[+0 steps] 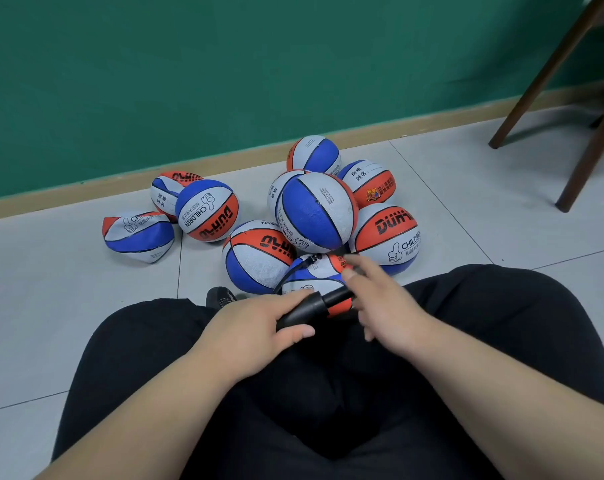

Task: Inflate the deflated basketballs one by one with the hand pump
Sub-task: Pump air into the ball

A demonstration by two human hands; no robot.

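- Black plastic hand pump (305, 311) lies across the lap; the left hand (259, 327) is clamped round its barrel, while the right hand (380, 299) sits loosely at the handle end, its grip blurred and unclear.
- To pump well, I'd hold the barrel steady and stroke straight, keeping the thin black hose (293, 271) unkinked.
- The limp red, white and blue rubber basketball (314, 275) rests just beyond both hands, between the knees.

The left hand (259, 327) grips the black pump (314, 308); the right hand (383, 306) holds its handle end over a limp ball (311, 275) among balls on the floor (86, 306).
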